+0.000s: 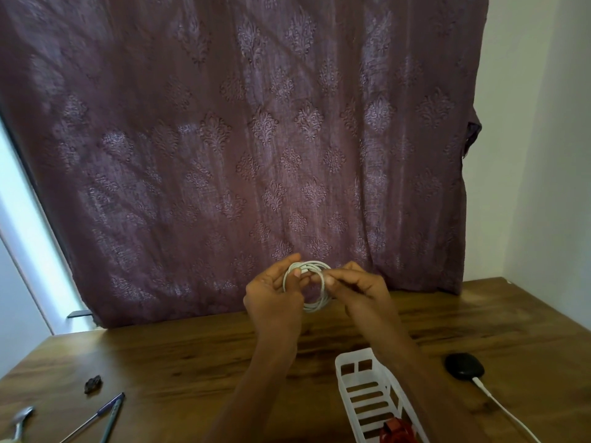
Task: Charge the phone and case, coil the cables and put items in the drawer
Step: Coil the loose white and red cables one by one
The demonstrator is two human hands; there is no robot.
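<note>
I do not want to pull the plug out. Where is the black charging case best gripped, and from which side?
Probably from above, pinching the black charging case across its rounded sides. It lies flat on the table; the white cable enters its near right end, so avoid that end.

Obs: coiled white cable (pixel 315 303) partly covered by fingers of left hand (pixel 275 298) and right hand (pixel 358 290). White tray (pixel 361 398) cut by bottom edge, right wall behind right forearm (pixel 415 378). Red object (pixel 395 431) inside: cropped, unidentifiable. Metal item (pixel 20 420) lower left: blurred, cropped. Dark lump (pixel 93 384): too small to tell
</note>
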